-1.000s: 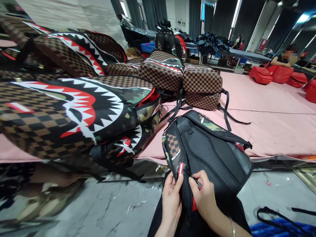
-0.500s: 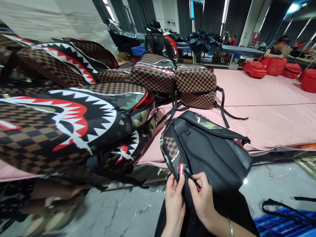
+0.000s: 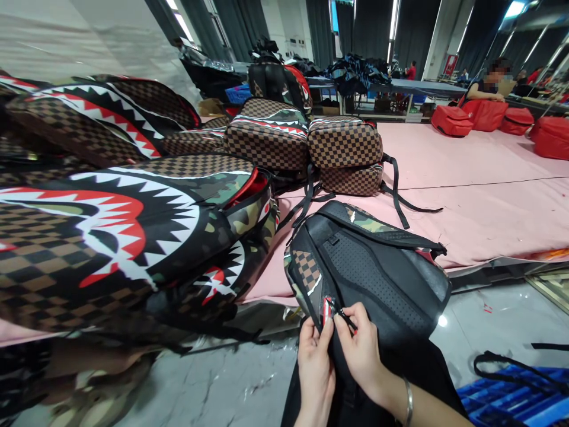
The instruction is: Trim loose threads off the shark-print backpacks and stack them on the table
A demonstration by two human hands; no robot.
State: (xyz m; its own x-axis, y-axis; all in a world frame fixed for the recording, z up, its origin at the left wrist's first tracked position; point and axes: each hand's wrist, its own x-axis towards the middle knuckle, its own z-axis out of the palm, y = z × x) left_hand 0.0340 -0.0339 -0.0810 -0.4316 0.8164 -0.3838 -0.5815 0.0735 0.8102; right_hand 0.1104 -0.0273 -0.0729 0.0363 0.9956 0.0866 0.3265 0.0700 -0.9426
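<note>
A backpack (image 3: 373,273) lies with its black padded back panel up, leaning from the pink table edge toward my lap. My left hand (image 3: 315,362) is closed in a pinch on its shoulder strap, where a small red and white patch (image 3: 327,309) shows above the thumb. Closed round a thin black tool with a bit of red (image 3: 351,320), my right hand (image 3: 359,341) is close beside the left thumb. The tool's tip is by the patch; its exact kind is too small to tell. A bracelet (image 3: 408,400) circles my right wrist.
Checkered backpacks with shark-mouth prints (image 3: 133,225) are piled on the left. More checkered bags (image 3: 344,142) stand behind, with loose black straps. Red bags (image 3: 489,115) sit at the far right near a seated person (image 3: 486,86). A blue crate (image 3: 511,394) is at the lower right.
My right hand has shifted slightly left and up, nearer the left thumb, and the tool shows less. The whole view has moved a little, so the bags appear further left.
</note>
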